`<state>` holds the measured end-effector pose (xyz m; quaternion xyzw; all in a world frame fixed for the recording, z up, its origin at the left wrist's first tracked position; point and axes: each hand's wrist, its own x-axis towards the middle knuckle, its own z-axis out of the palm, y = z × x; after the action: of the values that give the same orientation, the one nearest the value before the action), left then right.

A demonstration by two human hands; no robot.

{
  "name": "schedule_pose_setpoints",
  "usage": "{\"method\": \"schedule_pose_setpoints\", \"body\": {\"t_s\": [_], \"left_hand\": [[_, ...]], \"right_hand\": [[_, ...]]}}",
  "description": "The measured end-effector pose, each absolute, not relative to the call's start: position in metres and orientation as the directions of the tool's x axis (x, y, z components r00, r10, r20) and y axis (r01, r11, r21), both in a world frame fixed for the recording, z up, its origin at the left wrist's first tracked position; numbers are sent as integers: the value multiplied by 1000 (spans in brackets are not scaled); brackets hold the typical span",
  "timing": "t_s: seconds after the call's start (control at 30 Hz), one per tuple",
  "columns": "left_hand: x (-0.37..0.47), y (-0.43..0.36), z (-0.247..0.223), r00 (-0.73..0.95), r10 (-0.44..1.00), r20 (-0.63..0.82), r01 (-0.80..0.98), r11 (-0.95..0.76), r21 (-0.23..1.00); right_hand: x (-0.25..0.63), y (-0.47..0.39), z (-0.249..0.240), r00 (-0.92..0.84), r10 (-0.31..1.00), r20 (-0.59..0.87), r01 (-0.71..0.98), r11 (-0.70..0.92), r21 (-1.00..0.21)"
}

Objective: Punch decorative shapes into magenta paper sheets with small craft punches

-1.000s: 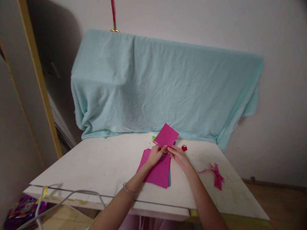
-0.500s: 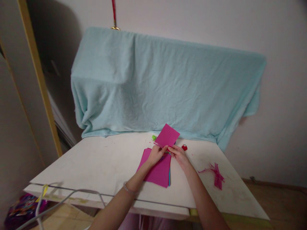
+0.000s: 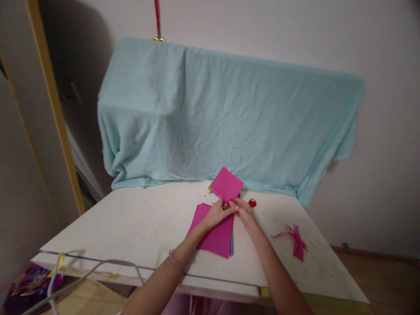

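A pink sheet of paper (image 3: 226, 183) is raised over the back of the white table, a row of small holes along its lower left edge. My left hand (image 3: 218, 213) is closed at the sheet's lower corner, its thumb reaching over to the right fingers. Touching it, my right hand (image 3: 243, 211) pinches the same corner. Beneath my left hand lies a stack of pink sheets (image 3: 215, 238), with blue showing at its right edge. A small red figure (image 3: 252, 202) sits right of my hands, and a green one (image 3: 210, 190) is partly hidden behind the raised sheet.
Torn pink strips (image 3: 298, 246) lie on the right of the white table (image 3: 131, 223). A light blue cloth (image 3: 229, 113) hangs behind it. A grey cable (image 3: 108, 261) loops over the front left edge, and a purple bag (image 3: 31, 288) is on the floor.
The raised sheet has turned and shifted slightly left, now covering more of the green figure. My left thumb has moved right, across to my right fingers.
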<state>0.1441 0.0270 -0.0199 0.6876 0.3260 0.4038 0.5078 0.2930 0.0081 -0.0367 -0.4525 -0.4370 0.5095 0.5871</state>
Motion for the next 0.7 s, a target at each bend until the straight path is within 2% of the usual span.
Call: {"method": "schedule_pose_setpoints", "body": {"t_s": [0.27,0.57,0.7], "left_hand": [[138,41,-23,637,758,141,-9,-176,984],[137,43,-22,619,762,194,-111,-159,981],[137,44,-23,627,761,166,-71,-157,985]], "right_hand": [[287,4,-35,88,994,58,-181,74,-981],[280,-1,-30,99,984,148,-163,163,-973],[285,4,-35,91,987,133,-155,145,-977]]}}
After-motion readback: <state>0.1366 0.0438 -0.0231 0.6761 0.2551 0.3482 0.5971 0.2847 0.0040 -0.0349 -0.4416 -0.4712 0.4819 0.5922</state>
